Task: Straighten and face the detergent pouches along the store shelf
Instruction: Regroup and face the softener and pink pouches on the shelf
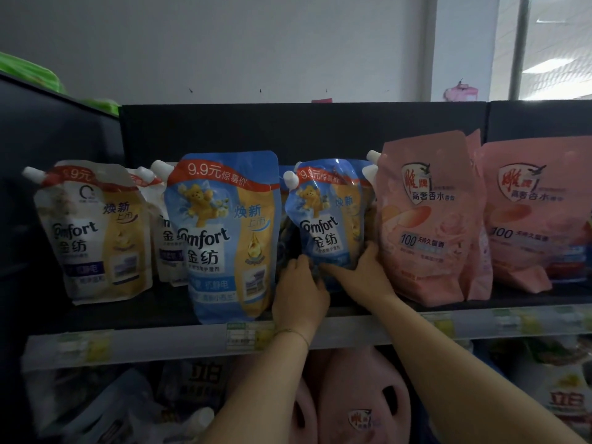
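i see a plain pale wall (256, 43) behind the shelf (179, 310), whose back panel (288, 129) is dark. a pale price strip (160, 346) runs along its near edge. far right, a window (560, 33) beside a grey post (519, 46) shows bright ceiling lights (551, 66).

Mid-frame, the left hand (301, 293) and right hand (363, 274) grip the base of a blue Comfort pouch (323, 219) on the shelf (153, 310).

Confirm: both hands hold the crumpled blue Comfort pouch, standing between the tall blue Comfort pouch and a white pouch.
No. The head view shows the crumpled blue Comfort pouch, held by left hand and right hand, between the tall blue Comfort pouch and a pink plastic pouch, not white.
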### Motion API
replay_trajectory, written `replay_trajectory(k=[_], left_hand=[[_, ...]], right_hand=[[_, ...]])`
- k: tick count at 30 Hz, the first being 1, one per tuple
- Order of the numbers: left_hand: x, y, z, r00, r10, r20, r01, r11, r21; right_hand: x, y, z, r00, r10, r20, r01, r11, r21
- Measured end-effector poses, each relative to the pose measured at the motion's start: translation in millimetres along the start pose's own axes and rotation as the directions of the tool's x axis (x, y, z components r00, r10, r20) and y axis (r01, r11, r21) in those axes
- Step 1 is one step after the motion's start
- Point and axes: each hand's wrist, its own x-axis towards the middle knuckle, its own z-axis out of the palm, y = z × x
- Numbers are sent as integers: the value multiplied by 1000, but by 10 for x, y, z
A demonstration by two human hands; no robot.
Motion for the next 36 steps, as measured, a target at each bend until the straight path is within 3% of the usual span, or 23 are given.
replay_trajectory(k=[2, 8, 12, 14, 16, 26, 32, 36], left_hand=[[3, 3, 4, 1000, -2, 2, 2, 1000, -30], [49, -18, 17, 996, -3, 86, 7, 999, -46], [83, -18, 13, 979, -2, 206, -13, 997, 74], [100, -20, 10, 971, -5, 240, -28, 990, 135], [101, -22, 12, 961, -21, 276, -31, 982, 184], [123, -7, -2, 931, -52, 362, -39, 970, 238], [89, 10, -20, 951, -29, 307, -6, 994, 112], [100, 24, -11, 962, -44, 268, 13, 993, 117]], right_hand=[[15, 37, 17, 999, -52, 15, 53, 996, -70], [-61, 39, 39, 971, -173, -165, 133, 965, -228], [-141, 9, 44, 904, -314, -291, 195, 907, -374], [-162, 9, 32, 871, -431, -236, 304, 850, -431], [-171, 30, 25, 884, -451, -123, 359, 824, -438], [-34, 19, -4, 947, -289, 140, 321, 852, -413], [-35, -32, -32, 945, -245, 218, 319, 835, -447], [-49, -98, -197, 924, -190, 332, 328, 841, -431]])
